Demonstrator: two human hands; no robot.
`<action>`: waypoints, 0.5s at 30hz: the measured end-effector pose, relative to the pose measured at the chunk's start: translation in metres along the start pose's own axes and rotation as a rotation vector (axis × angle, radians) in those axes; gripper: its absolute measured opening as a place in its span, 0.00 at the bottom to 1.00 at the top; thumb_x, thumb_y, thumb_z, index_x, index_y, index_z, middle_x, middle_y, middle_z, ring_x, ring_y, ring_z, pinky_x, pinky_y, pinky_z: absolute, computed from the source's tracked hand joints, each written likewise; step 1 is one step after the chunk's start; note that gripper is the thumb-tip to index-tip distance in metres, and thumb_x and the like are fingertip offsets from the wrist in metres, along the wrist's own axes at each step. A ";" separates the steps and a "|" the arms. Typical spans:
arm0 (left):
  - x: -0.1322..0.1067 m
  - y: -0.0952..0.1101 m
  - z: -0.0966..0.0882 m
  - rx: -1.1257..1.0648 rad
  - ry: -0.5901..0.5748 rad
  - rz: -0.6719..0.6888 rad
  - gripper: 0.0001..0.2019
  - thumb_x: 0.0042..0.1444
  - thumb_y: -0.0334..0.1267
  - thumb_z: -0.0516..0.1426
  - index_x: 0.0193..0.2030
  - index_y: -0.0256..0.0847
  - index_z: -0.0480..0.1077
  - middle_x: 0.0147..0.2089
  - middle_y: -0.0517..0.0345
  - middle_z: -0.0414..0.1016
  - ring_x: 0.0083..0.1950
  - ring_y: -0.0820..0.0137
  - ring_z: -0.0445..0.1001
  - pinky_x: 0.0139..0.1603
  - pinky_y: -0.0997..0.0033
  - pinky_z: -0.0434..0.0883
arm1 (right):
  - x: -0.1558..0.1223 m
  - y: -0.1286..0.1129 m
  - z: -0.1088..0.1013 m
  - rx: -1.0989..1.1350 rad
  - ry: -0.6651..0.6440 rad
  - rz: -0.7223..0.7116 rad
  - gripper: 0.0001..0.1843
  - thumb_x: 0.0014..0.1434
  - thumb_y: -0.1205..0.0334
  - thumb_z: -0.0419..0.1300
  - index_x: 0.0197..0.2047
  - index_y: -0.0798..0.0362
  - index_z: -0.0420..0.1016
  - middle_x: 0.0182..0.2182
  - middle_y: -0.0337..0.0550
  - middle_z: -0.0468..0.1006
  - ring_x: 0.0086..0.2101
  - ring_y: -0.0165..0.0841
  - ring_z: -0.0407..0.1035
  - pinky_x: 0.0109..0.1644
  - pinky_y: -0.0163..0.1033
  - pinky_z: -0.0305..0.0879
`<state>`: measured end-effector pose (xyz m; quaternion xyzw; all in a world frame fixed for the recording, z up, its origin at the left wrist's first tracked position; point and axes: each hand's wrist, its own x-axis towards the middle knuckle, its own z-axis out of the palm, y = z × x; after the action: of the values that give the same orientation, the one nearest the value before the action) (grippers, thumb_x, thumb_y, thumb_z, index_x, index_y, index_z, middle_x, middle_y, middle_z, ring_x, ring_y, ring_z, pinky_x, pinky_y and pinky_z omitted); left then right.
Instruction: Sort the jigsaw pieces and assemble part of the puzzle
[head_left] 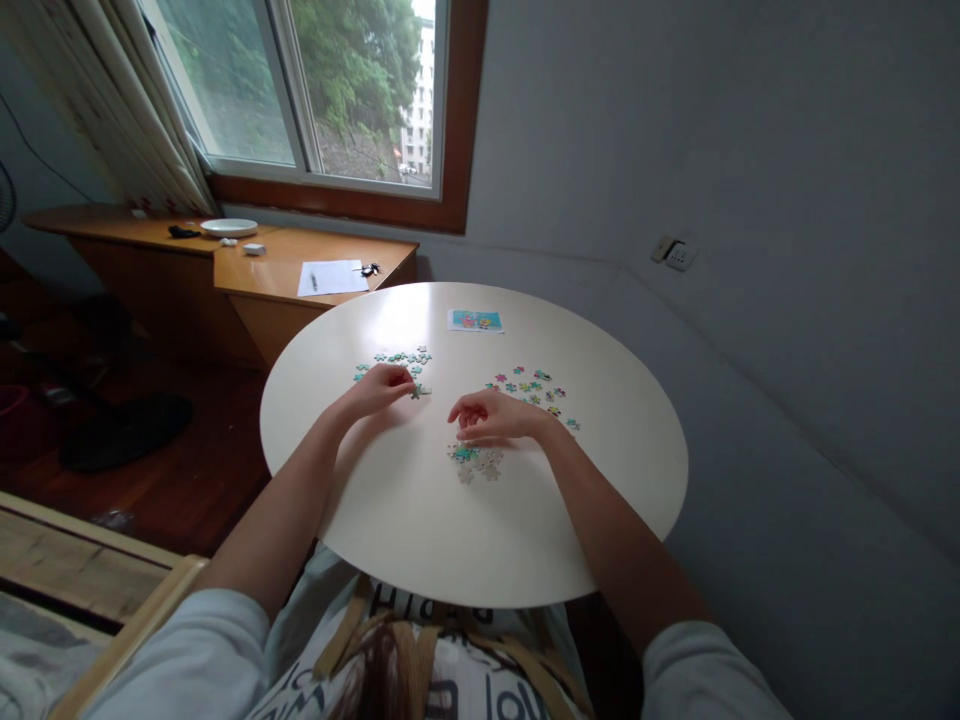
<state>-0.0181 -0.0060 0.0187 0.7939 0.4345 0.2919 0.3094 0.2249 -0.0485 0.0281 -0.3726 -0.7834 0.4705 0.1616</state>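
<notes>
At the bottom edge, a lettered white shirt (442, 690) with tan straps (424, 665) meets the rim of a round white desk (397, 510). A pale wooden bed frame (169, 600) fills the lower left corner.

Just below the frame's centre lies a small heap of jigsaw pieces (489, 464), mostly grey backs, with some turquoise faces. The right hand (499, 413) is just above the heap in the frame, its grip loosely curled, thumb and fingers spread a little apart. Left of centre, the left hand (386, 383) has its fingertips at a greenish jigsaw piece (417, 392); its fingers are drawn together, but whether they pinch the piece I cannot tell.

Beyond the hands, a mostly turquoise group of pieces (405, 357) spreads left of centre, and a more colourful group (527, 387) right of centre. Further up, near the desk's far edge, lies a blue picture card (475, 321).

At upper left, a wooden side desk (300, 243) carries a white sheet of paper (336, 277), keys (370, 269) and a white plate (229, 228), below a sliding window (360, 95).
</notes>
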 end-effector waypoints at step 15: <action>-0.001 -0.008 -0.008 0.157 0.028 -0.199 0.13 0.44 0.47 0.57 0.23 0.37 0.72 0.20 0.60 0.65 0.24 0.73 0.60 0.24 0.73 0.55 | -0.002 -0.003 0.001 -0.176 -0.134 0.032 0.12 0.43 0.61 0.68 0.33 0.55 0.77 0.21 0.34 0.70 0.24 0.25 0.63 0.27 0.30 0.57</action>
<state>-0.0286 -0.0010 0.0174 0.7645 0.5368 0.2359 0.2678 0.2244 -0.0510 0.0307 -0.3655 -0.8247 0.4262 0.0682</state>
